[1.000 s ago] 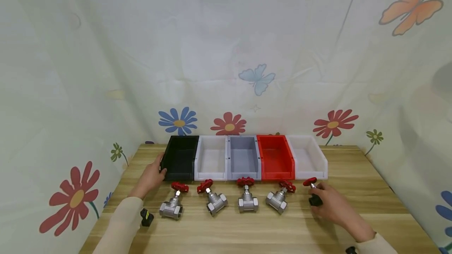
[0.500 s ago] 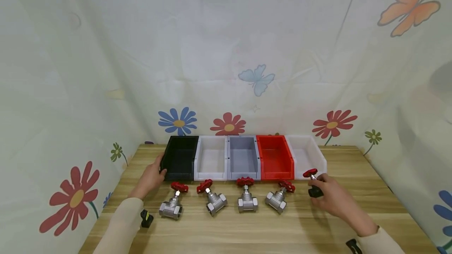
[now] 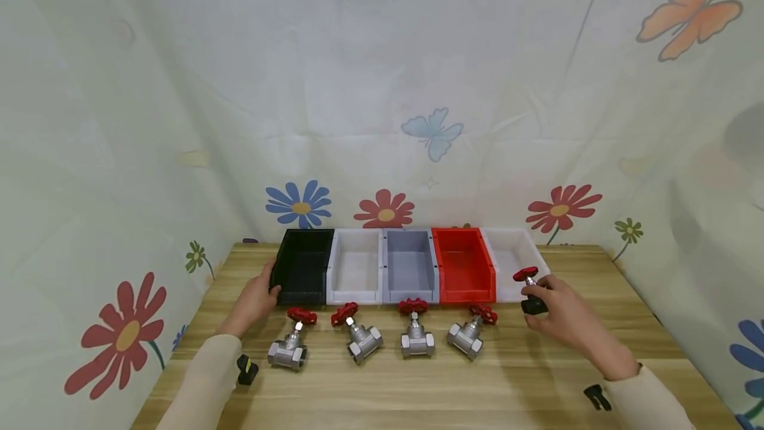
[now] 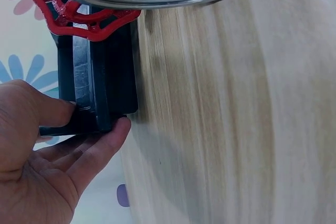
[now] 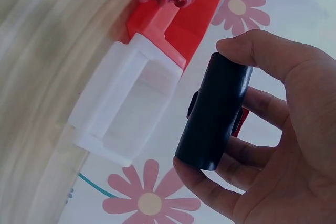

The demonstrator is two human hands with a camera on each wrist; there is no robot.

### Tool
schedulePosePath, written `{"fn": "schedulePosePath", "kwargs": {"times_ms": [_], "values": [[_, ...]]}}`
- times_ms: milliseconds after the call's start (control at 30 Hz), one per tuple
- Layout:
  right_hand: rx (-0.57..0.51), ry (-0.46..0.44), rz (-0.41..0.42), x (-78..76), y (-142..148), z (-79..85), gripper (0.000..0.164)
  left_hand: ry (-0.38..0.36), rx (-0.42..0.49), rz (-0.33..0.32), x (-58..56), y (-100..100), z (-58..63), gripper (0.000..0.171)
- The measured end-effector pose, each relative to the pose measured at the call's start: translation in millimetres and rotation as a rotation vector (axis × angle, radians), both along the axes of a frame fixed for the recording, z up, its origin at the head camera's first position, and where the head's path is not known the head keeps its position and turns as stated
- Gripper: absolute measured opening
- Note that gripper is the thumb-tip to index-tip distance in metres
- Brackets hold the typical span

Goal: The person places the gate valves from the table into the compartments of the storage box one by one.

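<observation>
My left hand (image 3: 253, 300) holds the left side wall of a black bin (image 3: 303, 297); in the left wrist view its thumb lies over the rim and its fingers are at the outer side. In my right hand (image 3: 567, 317) is a valve with a black body (image 5: 215, 111) and a red handwheel (image 3: 525, 275), pinched between thumb and fingers. That valve hangs over the front edge of the rightmost white bin (image 5: 126, 98). Several silver valves with red handwheels stand in front of the bins, among them one at the left (image 3: 288, 354) and one near the right (image 3: 466, 338).
Side by side with the black bin stand a white bin (image 3: 356, 297), a grey bin (image 3: 410, 296) and a red bin (image 3: 468, 296). All rest at the back of the wooden table (image 3: 382, 393). A flower-printed curtain (image 3: 358, 85) rises right behind them.
My right hand has lifted the black valve upward and forward, from the tabletop area to the front of the rightmost white bin. The left hand stays at the black bin.
</observation>
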State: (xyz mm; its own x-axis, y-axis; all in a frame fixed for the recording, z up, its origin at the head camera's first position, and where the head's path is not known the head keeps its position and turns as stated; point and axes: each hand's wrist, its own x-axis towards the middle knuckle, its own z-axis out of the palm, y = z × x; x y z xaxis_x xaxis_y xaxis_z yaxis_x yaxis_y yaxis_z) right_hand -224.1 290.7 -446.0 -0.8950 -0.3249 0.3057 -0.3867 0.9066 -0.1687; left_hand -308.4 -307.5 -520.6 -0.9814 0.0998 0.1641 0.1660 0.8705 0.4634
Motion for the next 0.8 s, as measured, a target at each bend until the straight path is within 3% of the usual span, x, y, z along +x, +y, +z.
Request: {"fn": "schedulePosePath", "kwargs": {"times_ms": [800], "values": [[0.002, 0.013, -0.009, -33.5, -5.4, 17.8, 0.041, -0.012, 0.01, 0.004, 0.2, 2.0, 1.0, 0.066]]}}
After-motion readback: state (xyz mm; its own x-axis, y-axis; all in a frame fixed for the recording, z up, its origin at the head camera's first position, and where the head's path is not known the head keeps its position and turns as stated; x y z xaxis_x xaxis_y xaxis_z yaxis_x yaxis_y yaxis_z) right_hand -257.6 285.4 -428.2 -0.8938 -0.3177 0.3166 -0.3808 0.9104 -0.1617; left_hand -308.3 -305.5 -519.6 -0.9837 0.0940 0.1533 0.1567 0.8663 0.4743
